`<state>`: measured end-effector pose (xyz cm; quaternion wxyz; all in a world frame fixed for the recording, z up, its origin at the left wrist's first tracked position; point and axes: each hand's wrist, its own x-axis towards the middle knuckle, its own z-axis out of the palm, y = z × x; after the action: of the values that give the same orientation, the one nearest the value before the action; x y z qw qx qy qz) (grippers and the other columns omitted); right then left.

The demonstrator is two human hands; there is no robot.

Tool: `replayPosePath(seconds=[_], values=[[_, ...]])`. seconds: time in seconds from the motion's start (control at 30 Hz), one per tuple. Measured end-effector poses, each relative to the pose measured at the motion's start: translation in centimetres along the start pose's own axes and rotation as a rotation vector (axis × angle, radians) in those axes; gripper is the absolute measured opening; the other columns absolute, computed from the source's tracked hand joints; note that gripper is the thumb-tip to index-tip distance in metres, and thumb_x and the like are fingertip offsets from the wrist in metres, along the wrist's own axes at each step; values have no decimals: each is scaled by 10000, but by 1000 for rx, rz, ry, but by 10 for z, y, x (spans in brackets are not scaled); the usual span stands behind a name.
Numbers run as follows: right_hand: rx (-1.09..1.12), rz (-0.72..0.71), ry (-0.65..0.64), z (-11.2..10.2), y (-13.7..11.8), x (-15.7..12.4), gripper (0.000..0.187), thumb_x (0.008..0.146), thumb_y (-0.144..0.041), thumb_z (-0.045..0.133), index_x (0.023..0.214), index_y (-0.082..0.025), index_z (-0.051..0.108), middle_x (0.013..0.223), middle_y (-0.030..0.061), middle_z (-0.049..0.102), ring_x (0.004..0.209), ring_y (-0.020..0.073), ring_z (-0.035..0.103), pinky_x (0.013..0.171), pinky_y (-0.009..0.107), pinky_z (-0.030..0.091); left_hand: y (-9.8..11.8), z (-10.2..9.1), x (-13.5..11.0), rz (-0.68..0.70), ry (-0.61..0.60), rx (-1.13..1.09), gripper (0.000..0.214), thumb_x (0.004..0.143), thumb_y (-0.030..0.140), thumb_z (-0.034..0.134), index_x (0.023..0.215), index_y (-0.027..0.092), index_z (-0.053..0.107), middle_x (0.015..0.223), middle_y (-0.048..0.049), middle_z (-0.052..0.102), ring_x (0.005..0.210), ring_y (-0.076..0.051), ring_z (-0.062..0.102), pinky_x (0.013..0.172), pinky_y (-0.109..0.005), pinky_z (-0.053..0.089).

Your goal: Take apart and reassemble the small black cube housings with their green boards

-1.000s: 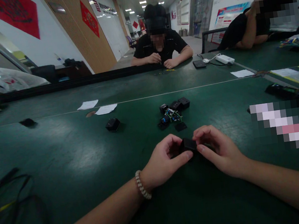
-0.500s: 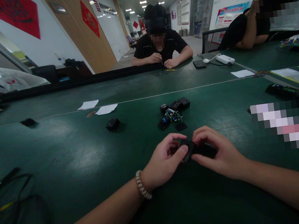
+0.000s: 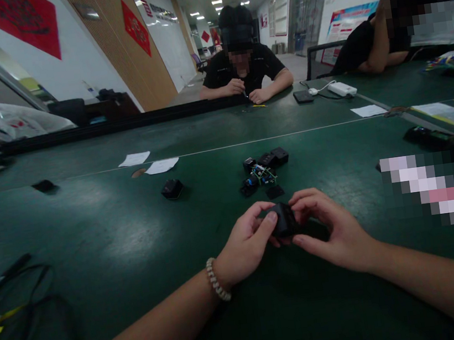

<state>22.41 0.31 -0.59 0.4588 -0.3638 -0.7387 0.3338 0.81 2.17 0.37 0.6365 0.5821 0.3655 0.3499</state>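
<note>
Left hand [image 3: 243,245] grips the box [image 3: 284,221] over the worktop [image 3: 120,284], well short of its far edge, right hand [image 3: 337,229] half-curled beside it, grip undeterminable; a slackened left thumb could let the box drop.

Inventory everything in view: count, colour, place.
Tabletop: one, green, spanning the view
Held box: one, black, centre foreground
Parts cluster: one, black, green and blue, beyond the box
Lone block: one, black, left of the cluster
Paper sheets: at least three, white, mid-tabletop
Corded brick: one, white, far right
Dark device: one, black and green, right
Cables: several, mostly black, near left
Pixelated item: one, pale and pink, right
Wall hangings: at least three, red, left background
Co-workers: at least two, black clothing, across and right
Bracelet: one, pale, around left wrist
Left hand: one, bare, gripping the box
Right hand: one, bare, at the box's right side
</note>
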Motion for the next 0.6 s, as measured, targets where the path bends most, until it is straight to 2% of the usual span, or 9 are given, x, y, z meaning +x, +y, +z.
replayPosePath(seconds=[0.1, 0.2, 0.3, 0.43, 0.5, 0.6], values=[[-33, -1, 2, 1, -2, 1, 341, 843, -215, 766, 1144, -252, 608, 1279, 111, 590, 1036, 246, 667, 829, 416, 622, -1, -1, 0, -8, 5, 4, 378, 979, 477, 631, 1176, 156, 595, 957, -70, 701, 741, -158, 665, 684, -302, 540], [-47, 5, 13, 1, -2, 2, 349, 845, -197, 739, 1161, -256, 604, 1251, 103, 623, 990, 239, 684, 823, 423, 622, -2, -2, -1, -30, -6, -6, 381, 976, 438, 645, 1228, 164, 565, 939, -69, 709, 781, -178, 688, 715, -319, 546], [-68, 42, 7, 2, 1, 2, 416, 836, -200, 733, 1221, -255, 587, 1189, 91, 655, 927, 229, 694, 803, 425, 615, -1, -3, -2, -48, -25, -17, 435, 928, 365, 724, 1278, 188, 537, 1031, -85, 719, 899, -210, 714, 807, -359, 558], [-83, 129, -9, 2, 2, 1, 530, 838, -258, 750, 1318, -256, 525, 1098, 77, 702, 944, 251, 711, 820, 439, 604, 2, -2, -5, -50, -34, -36, 604, 814, 283, 841, 1320, 210, 519, 1139, -97, 710, 1054, -255, 699, 937, -422, 532], [-56, 154, -25, 2, 2, 0, 545, 859, -275, 741, 1344, -254, 494, 1080, 76, 719, 971, 257, 722, 831, 434, 602, 2, -2, -5, -61, -16, -25, 599, 798, 287, 851, 1299, 196, 536, 1093, -85, 712, 1027, -247, 693, 928, -418, 522], [-11, 178, -25, 2, 0, 0, 413, 901, -293, 706, 1264, -241, 516, 1036, 75, 734, 950, 251, 736, 801, 402, 607, 2, -1, -4, -88, 5, -19, 570, 786, 291, 855, 1256, 179, 550, 955, -35, 697, 902, -202, 680, 846, -370, 516]])
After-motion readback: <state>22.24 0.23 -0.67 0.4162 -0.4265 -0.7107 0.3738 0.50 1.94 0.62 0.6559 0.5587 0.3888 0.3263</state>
